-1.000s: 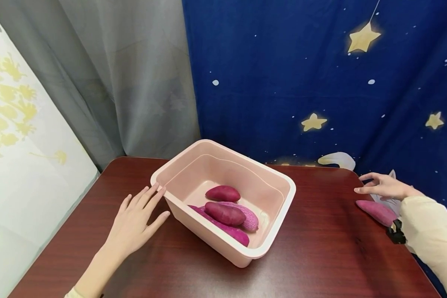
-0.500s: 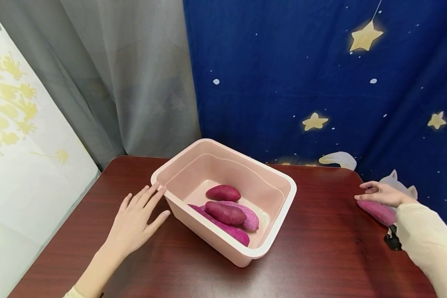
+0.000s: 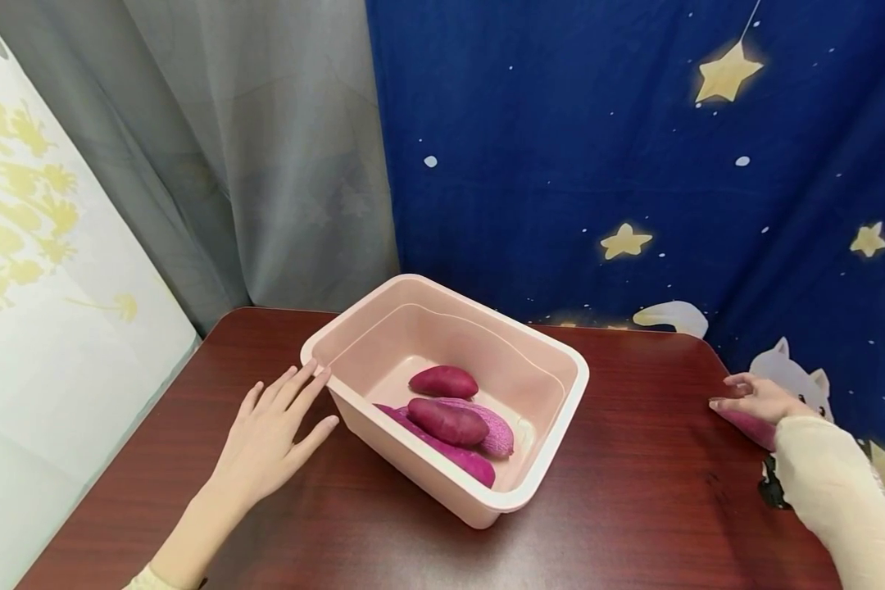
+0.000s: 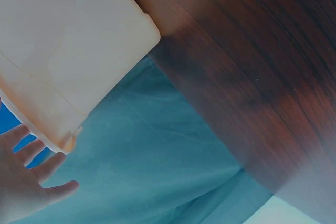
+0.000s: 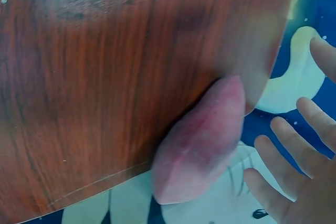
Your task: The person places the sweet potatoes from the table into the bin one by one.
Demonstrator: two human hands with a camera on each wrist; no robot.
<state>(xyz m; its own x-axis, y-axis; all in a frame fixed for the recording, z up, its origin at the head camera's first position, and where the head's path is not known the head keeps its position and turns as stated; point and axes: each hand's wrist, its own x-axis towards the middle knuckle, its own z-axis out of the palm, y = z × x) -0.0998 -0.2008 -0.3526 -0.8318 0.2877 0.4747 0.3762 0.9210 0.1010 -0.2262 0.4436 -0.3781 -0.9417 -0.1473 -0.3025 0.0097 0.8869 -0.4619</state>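
Observation:
A pale pink plastic tub (image 3: 413, 470) stands on the table with several purple sweet potatoes (image 3: 448, 422) inside. My left hand (image 3: 261, 442) is spread, its fingertips right at the tub's left rim; the left wrist view shows these fingers (image 4: 46, 167) by the rim too. Another sweet potato (image 5: 199, 145) lies at the table's right edge, partly jutting past it. Over it in the head view is my right hand (image 3: 763, 401), partly covering it. From the right wrist, the right-hand fingers (image 5: 273, 153) look spread beside the sweet potato, with a gap between.
The dark red wooden table (image 3: 634, 459) has rounded far corners. A blue star-patterned curtain (image 3: 524, 164) and a grey curtain (image 3: 302, 164) hang behind it. A white sheet with yellow prints (image 3: 44, 328) borders the left side. Something small and black (image 3: 773, 483) sits by the right sleeve.
My right hand has moved down and slightly toward the sweet potato at the table's edge, covering more of it. The left hand and the tub have stayed in place.

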